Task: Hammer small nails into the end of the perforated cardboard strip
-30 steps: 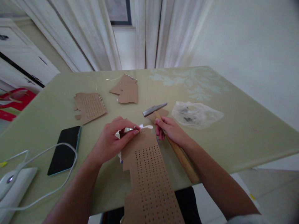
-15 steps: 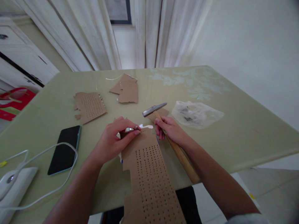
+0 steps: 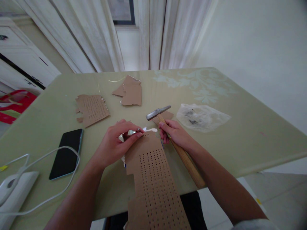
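A long strip of brown cardboard (image 3: 153, 179) with rows of punched holes lies at the table's near edge and hangs over it. At its far end my left hand (image 3: 117, 140) is closed, pinching a small nail (image 3: 138, 130) between thumb and forefinger. The nail is mostly covered by the fingers; whether its point touches the cardboard I cannot tell. My right hand (image 3: 175, 132) is wrapped round the wooden handle of a hammer (image 3: 187, 159), near the head. The metal head is raised beyond the strip's far right corner. Something white shows under the cardboard's far edge.
A clear plastic bag (image 3: 202, 118) with small dark bits lies to the right. Punched cardboard (image 3: 93, 110) and torn cardboard pieces (image 3: 131, 92) rest farther back. On the left are a phone (image 3: 66, 155), a white cable (image 3: 55, 196) and a power strip (image 3: 19, 191).
My left hand, with the nail, has shifted very slightly left along the cardboard's far edge. My right hand and the hammer stay almost still.
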### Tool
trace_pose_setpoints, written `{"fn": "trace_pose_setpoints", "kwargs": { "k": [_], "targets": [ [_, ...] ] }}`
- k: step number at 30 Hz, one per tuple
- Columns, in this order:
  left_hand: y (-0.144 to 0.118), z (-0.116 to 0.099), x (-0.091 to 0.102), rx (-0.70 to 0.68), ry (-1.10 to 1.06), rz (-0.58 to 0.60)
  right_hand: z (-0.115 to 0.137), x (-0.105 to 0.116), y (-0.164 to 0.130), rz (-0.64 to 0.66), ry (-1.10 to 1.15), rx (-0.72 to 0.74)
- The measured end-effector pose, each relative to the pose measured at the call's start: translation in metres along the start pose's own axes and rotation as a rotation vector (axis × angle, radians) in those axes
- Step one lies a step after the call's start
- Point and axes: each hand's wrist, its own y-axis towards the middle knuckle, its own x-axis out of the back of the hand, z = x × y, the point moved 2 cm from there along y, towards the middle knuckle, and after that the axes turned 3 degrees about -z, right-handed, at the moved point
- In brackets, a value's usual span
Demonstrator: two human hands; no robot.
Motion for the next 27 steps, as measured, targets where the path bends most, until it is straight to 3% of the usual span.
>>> {"fn": "trace_pose_setpoints", "kwargs": {
  "k": [27],
  "targets": [
    [-0.0005,0.0002,-0.0019,0.046,-0.006,0.023,-0.0003,-0.0003,-0.0008,0.011,-0.006,0.009]
  ]
}}
